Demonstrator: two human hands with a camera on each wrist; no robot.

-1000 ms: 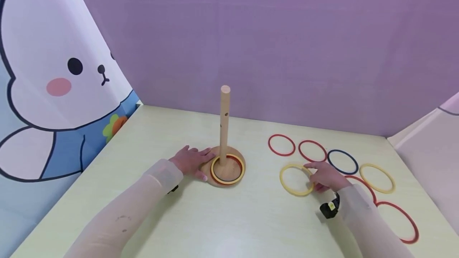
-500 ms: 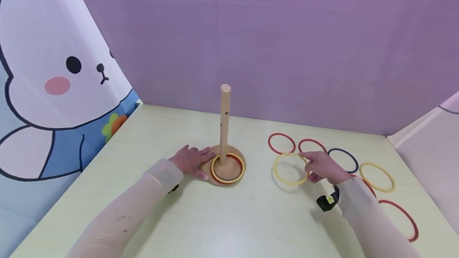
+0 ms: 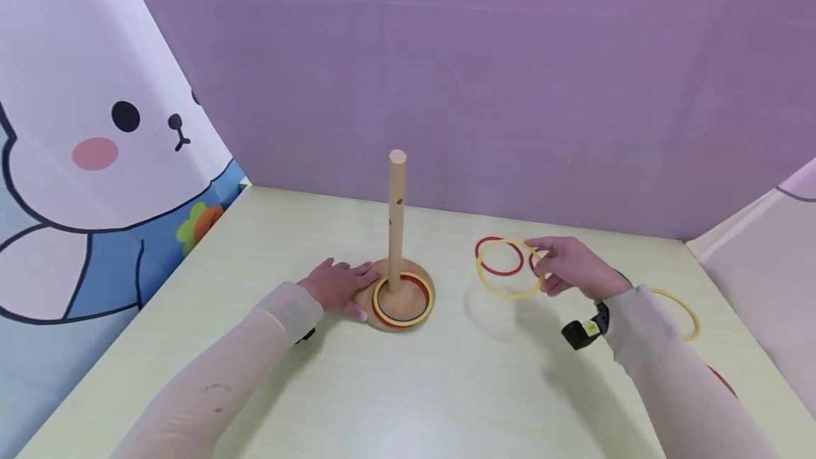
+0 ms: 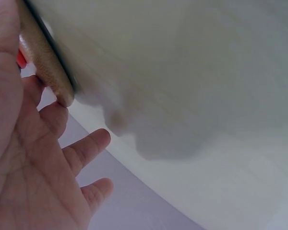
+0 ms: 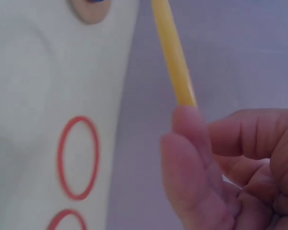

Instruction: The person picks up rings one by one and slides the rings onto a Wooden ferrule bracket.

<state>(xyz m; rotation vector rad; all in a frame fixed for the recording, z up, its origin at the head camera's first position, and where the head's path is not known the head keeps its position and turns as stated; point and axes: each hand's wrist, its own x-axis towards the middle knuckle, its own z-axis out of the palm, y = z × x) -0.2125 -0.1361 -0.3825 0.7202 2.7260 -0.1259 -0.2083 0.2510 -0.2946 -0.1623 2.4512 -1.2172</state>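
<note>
My right hand (image 3: pixel 574 268) pinches a yellow ring (image 3: pixel 491 289) between thumb and fingers, holding it above the table. Behind that ring lies a red ring (image 3: pixel 500 273) on the tabletop. A wooden stand has an upright peg (image 3: pixel 397 218) on a round base (image 3: pixel 408 299). Around the peg's foot lie a yellow ring (image 3: pixel 401 324) and a red one under it; a dark edge also shows inside them. My left hand (image 3: pixel 334 285) rests against the left side of the base, fingers spread. In the left wrist view, fingertips touch the rim of the base (image 4: pixel 48 62).
Further right, another yellow ring (image 3: pixel 691 317) and a red ring (image 3: pixel 722 380) lie partly hidden by the right arm. More rings are mostly covered by that hand and sleeve. A purple cloth (image 3: pixel 542 91) hangs behind the table (image 3: pixel 395 395).
The right hand has lifted the yellow ring off the table, carrying it up, away from me and slightly left. My left hand has stayed on the base.
</note>
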